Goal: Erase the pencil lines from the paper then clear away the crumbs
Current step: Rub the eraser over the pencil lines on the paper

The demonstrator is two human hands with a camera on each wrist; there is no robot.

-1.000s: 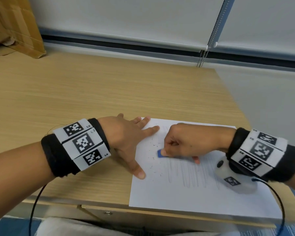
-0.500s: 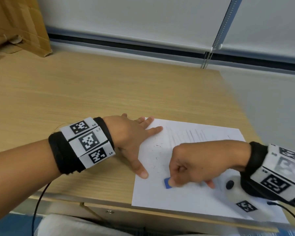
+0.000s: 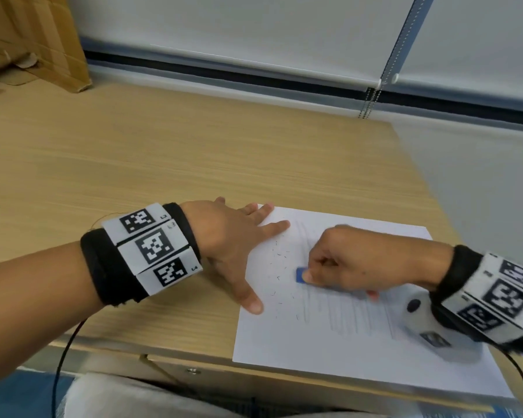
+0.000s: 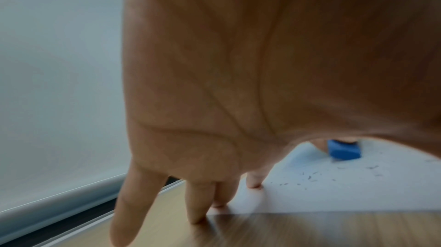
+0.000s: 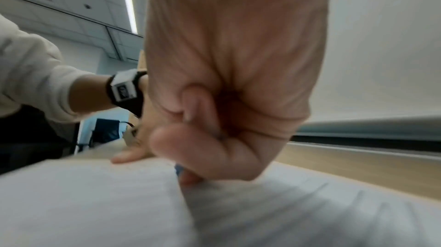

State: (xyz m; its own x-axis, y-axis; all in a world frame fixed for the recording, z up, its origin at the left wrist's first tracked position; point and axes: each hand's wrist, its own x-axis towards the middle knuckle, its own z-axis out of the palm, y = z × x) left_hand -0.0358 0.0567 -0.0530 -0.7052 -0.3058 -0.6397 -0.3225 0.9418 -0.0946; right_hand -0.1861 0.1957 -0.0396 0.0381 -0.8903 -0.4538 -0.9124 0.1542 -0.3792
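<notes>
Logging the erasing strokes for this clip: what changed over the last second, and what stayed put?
The right hand, pinching the blue eraser, slid toward the paper's near edge, then back up to mid-sheet, beside the pencil lines. Nothing was picked up or released. The left hand stays flat, pressing the paper's left edge; crumbs still lie between the hands.

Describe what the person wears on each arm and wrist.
Both forearms are bare. Each wrist carries a black band with three white tags printed with black square codes. A thin black cable hangs from the left band; the right wrist adds a white camera pod and cable.
</notes>
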